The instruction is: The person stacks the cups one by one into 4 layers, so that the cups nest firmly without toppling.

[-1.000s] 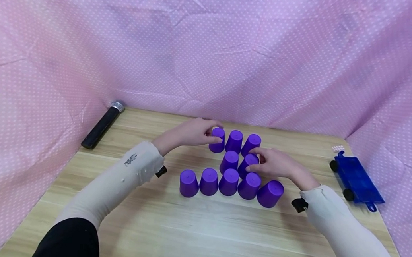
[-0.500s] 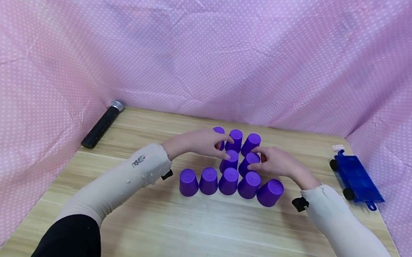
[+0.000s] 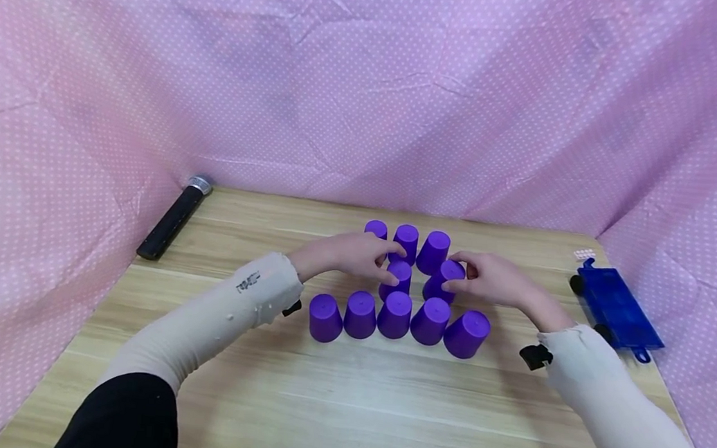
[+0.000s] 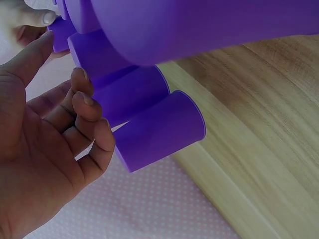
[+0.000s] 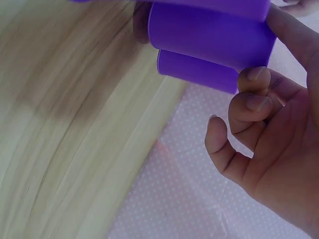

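Purple cups stand upside down in three rows. In the head view my left hand [image 3: 359, 255] holds the left cup [image 3: 400, 277] of the middle row, thumb on its near side and index finger behind its top. My right hand [image 3: 493, 278] pinches the middle row's other cup [image 3: 437, 285], which leans a little to the right. A gap parts these two cups. The left hand partly covers the back row's left cup [image 3: 375, 228]. Beside it are the back middle cup [image 3: 405, 238] and the back right cup [image 3: 433, 253].
The front row has several purple cups, among them the leftmost cup [image 3: 325, 319] and a tilted-looking rightmost cup [image 3: 466, 334]. A microphone [image 3: 174, 219] lies at the table's left edge. A blue toy wagon [image 3: 618, 306] sits at the right, near a small white patterned piece [image 3: 584, 254].
My left hand came from the back left cup to the middle row's left cup. My right hand has shifted right with its cup, opening a gap between the middle cups.
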Motion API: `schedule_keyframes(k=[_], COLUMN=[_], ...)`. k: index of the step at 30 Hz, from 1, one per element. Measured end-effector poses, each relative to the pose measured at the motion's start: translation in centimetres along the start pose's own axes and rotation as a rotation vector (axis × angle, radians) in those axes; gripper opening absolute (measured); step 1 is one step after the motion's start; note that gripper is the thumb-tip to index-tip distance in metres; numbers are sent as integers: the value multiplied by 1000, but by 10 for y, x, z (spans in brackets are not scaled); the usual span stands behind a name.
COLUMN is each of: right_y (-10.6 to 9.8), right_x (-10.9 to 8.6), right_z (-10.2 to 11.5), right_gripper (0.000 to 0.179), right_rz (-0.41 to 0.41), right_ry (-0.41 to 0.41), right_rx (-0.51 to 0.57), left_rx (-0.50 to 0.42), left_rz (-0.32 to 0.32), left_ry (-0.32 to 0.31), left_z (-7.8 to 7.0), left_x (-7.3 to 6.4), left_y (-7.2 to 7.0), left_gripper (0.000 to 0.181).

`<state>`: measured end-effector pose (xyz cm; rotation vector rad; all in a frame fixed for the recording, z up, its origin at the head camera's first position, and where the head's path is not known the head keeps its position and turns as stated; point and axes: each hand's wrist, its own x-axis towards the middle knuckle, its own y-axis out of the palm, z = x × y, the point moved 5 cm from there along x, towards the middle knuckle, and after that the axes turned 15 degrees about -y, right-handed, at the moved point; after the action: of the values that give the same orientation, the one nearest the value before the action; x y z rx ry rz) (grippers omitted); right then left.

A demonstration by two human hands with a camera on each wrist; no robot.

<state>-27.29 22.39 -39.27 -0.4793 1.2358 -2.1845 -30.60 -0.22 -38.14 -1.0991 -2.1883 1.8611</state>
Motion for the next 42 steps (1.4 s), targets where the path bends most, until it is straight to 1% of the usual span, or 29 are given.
schedule_keyframes(k=[5,8,15,21,23,29,35,42], right_y=[-8,-13,-23,-25,-25,-25,-22,-21], right_x=[-7,-10,-10,-9,-8,-5,-2,2], right_z=[-9,-14,-26,-37,-39,-44,-45,-48], right_gripper=[57,61,62,71,70,67,69,72], right_rz=[3,12,33,54,56,51,55,59], right_ry=[40,65,91,126,132,145,167,172], right_rx=[-29,-39,-56,-46,-41,-38,-10,-3], left_rx=[8,8,1,-21,-24,-14,-8,-19], left_rz=[-8,-10,-12,-2,-2,-10,-6,1], left_ry=[-2,0,-7,-14,-15,-6,-4,-4], left_z=[3,5,12,14,15,10,6,5], left_x=[-1,-1,-1,-2,-2,-1,0,0], left_y=[-2,-2,0,3,4,5,5,6], left_gripper=[66,66,67,65,65,67,67,67])
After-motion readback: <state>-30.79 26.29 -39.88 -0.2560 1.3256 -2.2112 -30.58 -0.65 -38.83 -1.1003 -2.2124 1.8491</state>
